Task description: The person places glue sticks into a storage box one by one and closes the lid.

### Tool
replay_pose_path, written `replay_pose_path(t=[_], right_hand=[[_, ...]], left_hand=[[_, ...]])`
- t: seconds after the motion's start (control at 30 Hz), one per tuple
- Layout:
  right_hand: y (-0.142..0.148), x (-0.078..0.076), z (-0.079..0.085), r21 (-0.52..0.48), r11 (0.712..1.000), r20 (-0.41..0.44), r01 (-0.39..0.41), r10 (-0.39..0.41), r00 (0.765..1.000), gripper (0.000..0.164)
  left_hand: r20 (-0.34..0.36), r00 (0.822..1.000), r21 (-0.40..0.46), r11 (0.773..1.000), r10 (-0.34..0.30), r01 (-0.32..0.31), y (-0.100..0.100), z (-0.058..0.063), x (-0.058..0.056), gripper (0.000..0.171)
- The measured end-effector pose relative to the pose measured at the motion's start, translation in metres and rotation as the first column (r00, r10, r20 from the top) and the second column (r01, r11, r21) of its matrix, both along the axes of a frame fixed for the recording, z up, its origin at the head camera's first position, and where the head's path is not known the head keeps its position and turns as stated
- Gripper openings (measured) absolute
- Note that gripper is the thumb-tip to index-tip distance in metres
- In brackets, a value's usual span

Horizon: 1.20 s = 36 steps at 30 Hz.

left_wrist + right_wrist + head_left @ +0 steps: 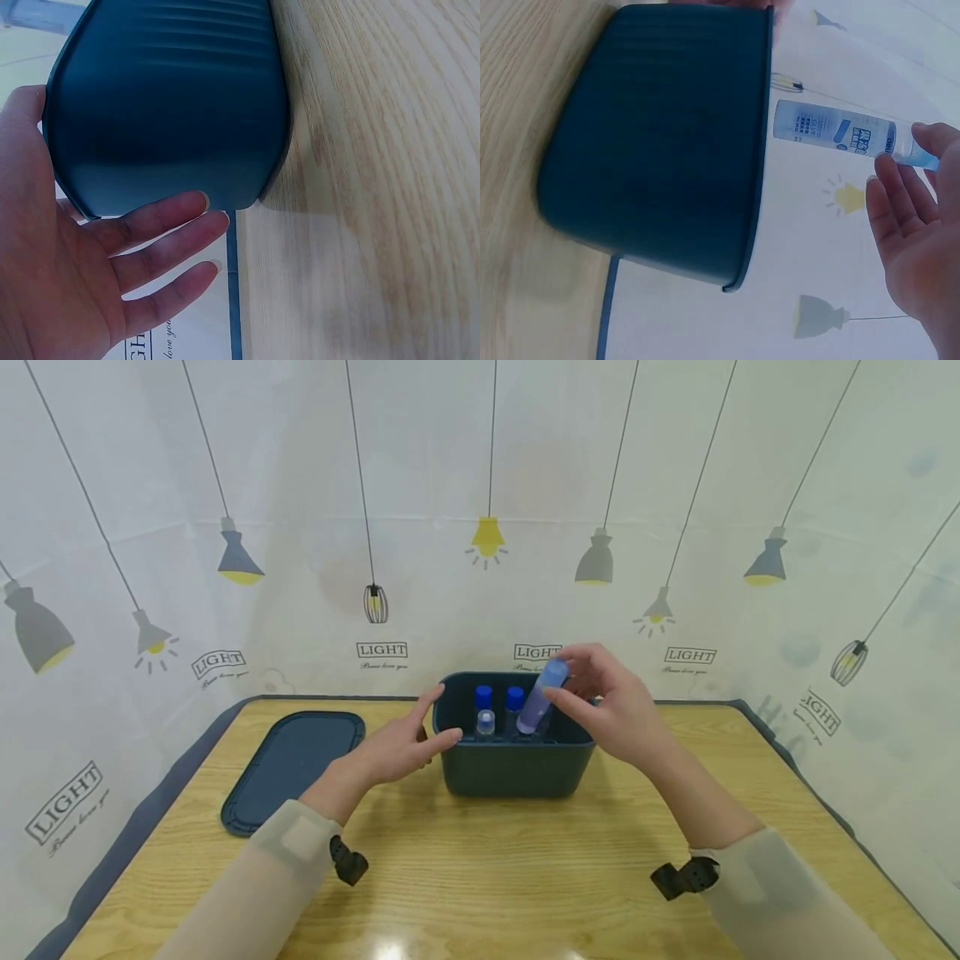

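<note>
The work looks partway along. In the head view, just right of centre, the right hand pinches a glue bottle near its upper end, thumb against fingers, and holds it tilted over the mouth of the dark bin. In the right wrist view, the bottle's lower end sits just above the rim, apart from it. Two blue-capped bottles stand in the bin near the middle of the frame, with a clear-topped bottle in front of the left one; anything deeper is hidden, so I cannot give a full count. Whether the held bottle is bound in or out, one moment does not tell. The lid lies flat at the left, so closing the bin is not done.

The left hand is spread at the bin's left end, thumb and fingertips at the rim, likely steadying it. For room, the bare tabletop runs wide across the lower middle and right of the frame. The tight side is the top — the bin stands near the table's far edge, with the printed backdrop behind.
</note>
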State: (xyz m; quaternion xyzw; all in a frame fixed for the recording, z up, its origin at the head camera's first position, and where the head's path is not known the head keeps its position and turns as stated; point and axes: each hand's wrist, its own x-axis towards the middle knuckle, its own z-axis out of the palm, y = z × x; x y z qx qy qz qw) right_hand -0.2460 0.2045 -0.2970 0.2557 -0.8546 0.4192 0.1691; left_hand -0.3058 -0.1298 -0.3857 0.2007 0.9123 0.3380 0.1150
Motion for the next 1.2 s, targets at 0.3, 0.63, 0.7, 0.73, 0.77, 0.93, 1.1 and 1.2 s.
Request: replay_pose_path(t=[0.3,0.63,0.7,0.73,0.77,0.93,1.1,1.2], right_hand=[[0.003,-0.023,-0.021,0.046,0.998,0.066,0.04,-0.043,0.997,0.042],[-0.004,-0.043,-0.041,0.106,0.994,0.139,0.024,-0.038,0.99,0.039],[-0.006,-0.047,-0.043,0.114,0.993,0.148,0.022,-0.039,0.988,0.038],[-0.008,-0.048,-0.044,0.12,0.993,0.155,0.021,-0.04,0.987,0.037],[-0.009,-0.05,-0.045,0.129,0.991,0.16,0.021,-0.041,0.986,0.036],[-0.015,-0.058,-0.051,0.217,0.976,0.187,0.004,-0.046,0.981,0.034],[-0.017,-0.06,-0.055,0.276,0.961,0.246,-0.013,-0.057,0.968,0.035],[-0.019,-0.061,-0.055,0.296,0.955,0.285,-0.02,-0.068,0.956,0.035]], left_hand=[[0.001,1.0,0.001,1.0,-0.001,0.001,0.0,0.001,0.001,0.098],[0.0,1.0,0.008,1.0,-0.001,0.001,-0.001,-0.001,0.0,0.098],[0.0,1.0,0.009,1.0,0.001,-0.001,0.0,-0.001,0.0,0.098],[0.0,1.0,0.009,1.0,0.001,-0.001,-0.001,-0.002,-0.001,0.098],[0.0,1.0,0.01,1.0,0.002,-0.002,0.0,-0.002,-0.001,0.098],[0.004,1.0,0.013,1.0,0.005,-0.005,0.0,-0.002,0.002,0.097],[0.01,1.0,0.016,1.0,0.006,-0.006,0.0,-0.002,0.002,0.098],[0.012,1.0,0.013,1.0,0.007,-0.007,0.0,-0.001,0.002,0.097]])
